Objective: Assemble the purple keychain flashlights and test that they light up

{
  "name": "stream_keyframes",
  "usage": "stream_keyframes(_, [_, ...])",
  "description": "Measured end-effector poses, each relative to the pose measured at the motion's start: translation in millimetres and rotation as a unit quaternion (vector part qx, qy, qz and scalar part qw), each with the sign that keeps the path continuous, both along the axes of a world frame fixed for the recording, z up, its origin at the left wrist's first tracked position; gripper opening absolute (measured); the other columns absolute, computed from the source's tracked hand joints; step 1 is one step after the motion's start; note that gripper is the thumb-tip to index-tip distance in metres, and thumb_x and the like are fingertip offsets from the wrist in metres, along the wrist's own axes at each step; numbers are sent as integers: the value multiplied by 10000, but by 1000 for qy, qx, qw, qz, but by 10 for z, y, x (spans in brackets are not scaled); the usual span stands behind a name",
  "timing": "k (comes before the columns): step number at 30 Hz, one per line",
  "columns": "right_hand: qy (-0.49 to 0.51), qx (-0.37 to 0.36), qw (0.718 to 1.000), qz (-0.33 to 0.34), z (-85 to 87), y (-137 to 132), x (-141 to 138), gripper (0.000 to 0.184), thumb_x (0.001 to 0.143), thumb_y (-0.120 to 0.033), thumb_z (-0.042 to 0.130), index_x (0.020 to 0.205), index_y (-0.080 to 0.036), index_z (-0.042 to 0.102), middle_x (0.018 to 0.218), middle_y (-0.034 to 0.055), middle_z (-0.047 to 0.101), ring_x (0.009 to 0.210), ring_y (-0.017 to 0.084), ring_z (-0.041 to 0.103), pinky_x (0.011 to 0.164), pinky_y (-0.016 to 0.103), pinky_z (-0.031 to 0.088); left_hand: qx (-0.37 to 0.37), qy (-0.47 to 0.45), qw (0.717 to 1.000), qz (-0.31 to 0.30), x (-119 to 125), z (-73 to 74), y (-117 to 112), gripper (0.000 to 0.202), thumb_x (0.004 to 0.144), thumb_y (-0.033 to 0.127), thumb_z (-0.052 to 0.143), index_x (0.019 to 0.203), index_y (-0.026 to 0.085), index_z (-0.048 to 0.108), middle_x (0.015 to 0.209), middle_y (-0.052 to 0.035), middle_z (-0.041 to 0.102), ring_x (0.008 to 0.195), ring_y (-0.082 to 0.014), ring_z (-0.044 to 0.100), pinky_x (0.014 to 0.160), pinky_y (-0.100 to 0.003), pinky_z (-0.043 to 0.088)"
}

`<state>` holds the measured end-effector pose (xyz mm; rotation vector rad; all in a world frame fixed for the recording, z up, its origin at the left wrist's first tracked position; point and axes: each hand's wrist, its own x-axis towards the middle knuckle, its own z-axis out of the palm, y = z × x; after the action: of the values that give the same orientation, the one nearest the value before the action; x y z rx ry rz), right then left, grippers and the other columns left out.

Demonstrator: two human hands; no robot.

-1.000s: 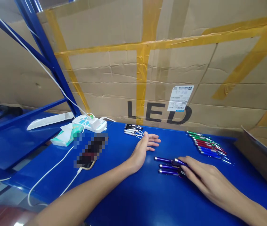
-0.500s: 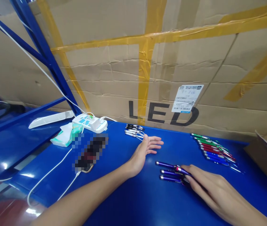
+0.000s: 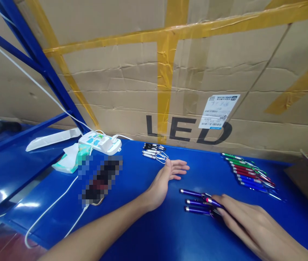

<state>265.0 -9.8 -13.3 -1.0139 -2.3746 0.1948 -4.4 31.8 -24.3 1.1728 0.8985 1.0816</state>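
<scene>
Fingers in head view, right hand: pinched on a purple pen, tilted, silver end toward left edge of desk. Red spot near that silver end. Cannot tell about extra pens in the grip, underside of hand hidden. Fingers of left hand: extended, slightly spread, holding nothing, pointed toward right edge of desk.

Around middle of desk, just left of right hand: three more purple pens, lying roughly side by side, silver ends toward left edge, other ends running in under held pen and hand.

Along far edge of desk, near left thumb: silver pens with loop clips, black pens just behind. Cannot tell thumb touching clips or only near.

Toward far right corner, in a slanted row: green pens, then red pens, then blue pens, in order from far edge inward. Brown cardboard flap beside, at right edge.

Toward left edge: phone, mostly pixelated, white cable at lower end; tissue pack near. At far left corner: white power strip with plugs in. Behind far edge: large cardboard, yellow tape, black "LED" lettering, white label.
</scene>
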Motion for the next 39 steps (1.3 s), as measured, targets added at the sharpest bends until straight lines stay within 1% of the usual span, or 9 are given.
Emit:
stream_keyframes(3, [2, 20, 999, 38, 36, -5, -19, 307, 1127, -410, 455, 1328, -366, 681, 1064, 56, 865, 781, 283, 844, 602, 340, 691, 2, -8, 1000, -2, -2, -12, -1, 895, 995, 903, 218, 1305, 196, 672, 1383, -184, 732, 1282, -332, 678, 1102, -506, 509])
stream_keyframes(7, [-11, 12, 999, 42, 31, -1, -18, 357, 1127, -384, 453, 1433, -377, 637, 1024, 52, 865, 743, 278, 841, 518, 326, 657, 11, -13, 1000, 1, -6, -13, -11, 909, 990, 909, 232, 1315, 180, 668, 1377, -194, 728, 1280, -332, 678, 1097, -496, 512])
stream_keyframes(9, [-14, 2, 999, 38, 8, 3, 5, 386, 1119, -383, 459, 1457, -383, 646, 1056, 52, 865, 759, 283, 844, 544, 331, 671, 9, -12, 1000, 0, -6, -12, -11, 909, 993, 905, 221, 1316, 180, 664, 1376, -194, 728, 1277, -331, 679, 1092, -492, 513])
stream_keyframes(13, [-23, -16, 999, 22, -23, -9, 65, 393, 1097, -400, 486, 1419, -378, 710, 1192, 57, 851, 856, 298, 851, 708, 364, 719, 3, -11, 1000, 2, 0, -17, 0, 902, 1014, 878, 173, 1316, 181, 659, 1376, -196, 727, 1279, -330, 678, 1085, -489, 510])
stream_keyframes(17, [-37, -17, 999, 16, -23, -32, 94, 396, 1096, -398, 491, 1410, -348, 726, 1204, 63, 850, 898, 286, 852, 783, 353, 721, -3, -19, 1000, 1, -1, -13, 15, 896, 1013, 879, 192, 1310, 172, 655, 1381, -202, 721, 1278, -334, 674, 1078, -483, 503])
stream_keyframes(22, [-50, 0, 999, 7, 0, -34, 91, 387, 1103, -375, 498, 1415, -337, 724, 1224, 60, 846, 942, 284, 854, 795, 350, 725, -38, -42, 998, -21, -45, 41, 37, 909, 1001, 895, 203, 1326, 165, 639, 1408, -209, 712, 1318, -344, 660, 1108, -483, 481])
stream_keyframes(29, [-61, 46, 996, 45, 70, -13, 18, 366, 1177, -304, 386, 1371, -217, 684, 1166, 65, 856, 844, 180, 854, 712, 219, 686, -60, -113, 991, -46, -121, 100, 36, 894, 1025, 864, 228, 1344, 146, 655, 1403, -207, 724, 1327, -357, 659, 1138, -488, 445])
stream_keyframes(35, [-58, 26, 997, 52, 52, 5, 13, 354, 1173, -298, 396, 1396, -232, 663, 1171, 61, 853, 861, 188, 858, 717, 242, 699, -55, -110, 991, -57, -134, 110, 24, 907, 1014, 878, 243, 1356, 146, 657, 1411, -202, 725, 1315, -348, 668, 1126, -471, 447])
stream_keyframes(39, [-67, 47, 995, 54, 37, 13, 40, 358, 1176, -308, 393, 1416, -221, 644, 1223, 80, 845, 926, 205, 860, 759, 256, 706, -54, -102, 992, -58, -135, 117, 24, 925, 999, 897, 249, 1356, 145, 653, 1409, -204, 726, 1312, -349, 670, 1127, -472, 449])
